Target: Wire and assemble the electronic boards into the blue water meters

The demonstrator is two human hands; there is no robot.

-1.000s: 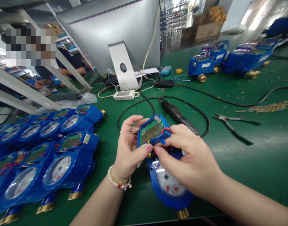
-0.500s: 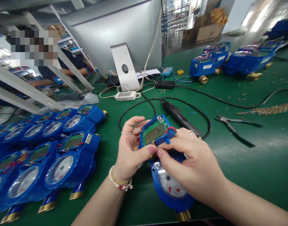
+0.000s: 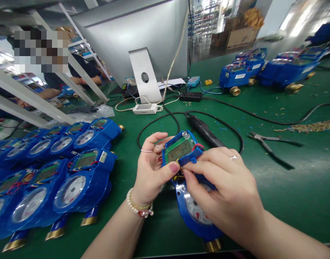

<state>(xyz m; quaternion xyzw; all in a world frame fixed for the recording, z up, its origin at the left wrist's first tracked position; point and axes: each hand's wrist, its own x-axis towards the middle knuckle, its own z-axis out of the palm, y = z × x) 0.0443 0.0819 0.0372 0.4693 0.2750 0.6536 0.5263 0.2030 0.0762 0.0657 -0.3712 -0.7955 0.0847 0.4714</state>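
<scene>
My left hand (image 3: 155, 171) is wrapped round the left side of a blue display module (image 3: 179, 149), its thumb on the near edge. Green circuit board surrounds the module's LCD, and red and black wires show at its right. Closed at the module's near right edge, my right hand (image 3: 221, 180) has thumb and index finger together beside yellow wires (image 3: 176, 177). Whether a wire is between those fingertips, I cannot tell. Below the tilted module lies a blue water meter (image 3: 190, 210) with a white dial and brass fitting, partly covered by my right hand.
Rows of blue water meters (image 3: 73, 187) stand at the left, with more meters (image 3: 286, 70) at the back right. A black corded tool (image 3: 205, 131) lies behind my hands, cutting pliers (image 3: 271, 145) to the right. A monitor (image 3: 143, 39) stands behind; a person's forearm (image 3: 50, 92) shows far left.
My right hand has shifted slightly right and down, its fingertips moving a little away from the left thumb. The left hand keeps its hold on the module. The view has shifted slightly.
</scene>
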